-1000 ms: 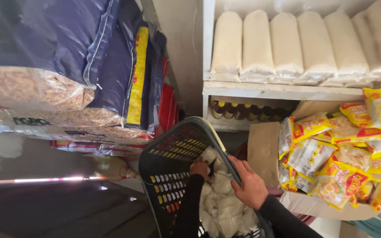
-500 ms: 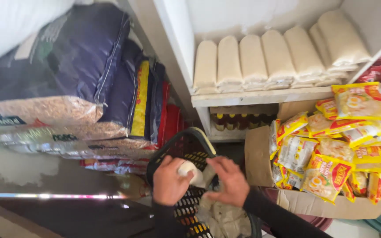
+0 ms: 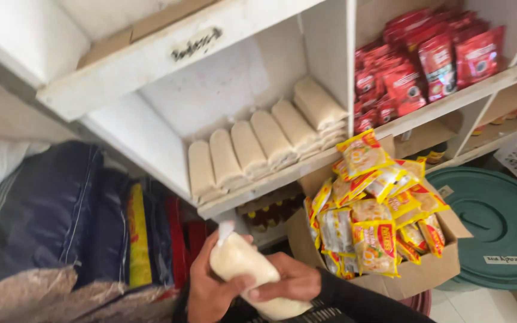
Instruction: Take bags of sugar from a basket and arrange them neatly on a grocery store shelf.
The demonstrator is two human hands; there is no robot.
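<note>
- Bag (image 3: pixel 252 272): white, soft, filled with pale grain or powder; held low in front of the shelf, up out of the black basket where both hands were a second ago. The basket no longer shows.
- Left hand (image 3: pixel 207 287): wrapped round the bag's left side from below, thumb across its lower front, fingers closed on it.
- Right hand (image 3: pixel 288 281): clasping the bag's right side, fingertips pressed on its lower middle; dark sleeve runs off to the lower right.
- Shelf (image 3: pixel 258 185): white, just above the hands; a row of like white bags (image 3: pixel 258 146) lies on it, with free room to their left.
- Box (image 3: pixel 414 272): cardboard, just right of the right hand, full of yellow packets (image 3: pixel 372 245).
- Red packets (image 3: pixel 420 66): upper shelf, well up and right.
- Green lid (image 3: pixel 498 227): far right.
- Sacks (image 3: pixel 61 227): dark blue and yellow, stacked left of the left hand.
</note>
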